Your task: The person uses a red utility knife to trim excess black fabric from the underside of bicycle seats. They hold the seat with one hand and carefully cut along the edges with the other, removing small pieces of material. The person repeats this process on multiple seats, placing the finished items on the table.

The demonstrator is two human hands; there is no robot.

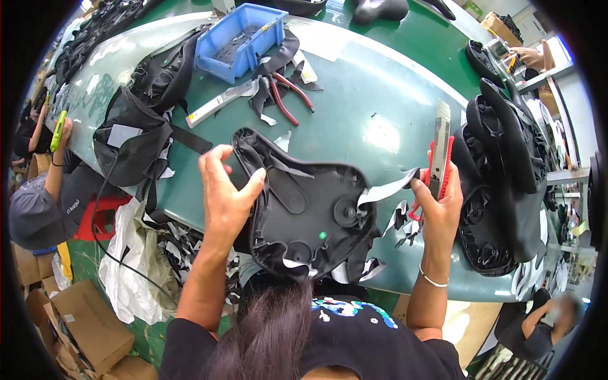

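A black saddle point(345, 183) lies underside up at the table's near edge, showing its plastic base and folded cover edge. My left hand point(227, 190) grips its left rim, thumb over the edge and fingers curled beside it. My right hand point(440, 202) is closed round a red utility knife point(438, 158), its blade pointing away from me. Between that thumb and fingers I also pinch the end of a strip of cover trim point(389, 189), white on one face and black on the other. The strip stretches across to the saddle's right side.
Beyond the saddle lie red-handled pliers point(283, 101), a white blade box point(218, 104) and a blue bin point(239, 47). Black saddles point(500, 190) are piled at right; a black bag-like cover point(133, 136) is at left. Co-workers sit at left and lower right. Scraps litter the table.
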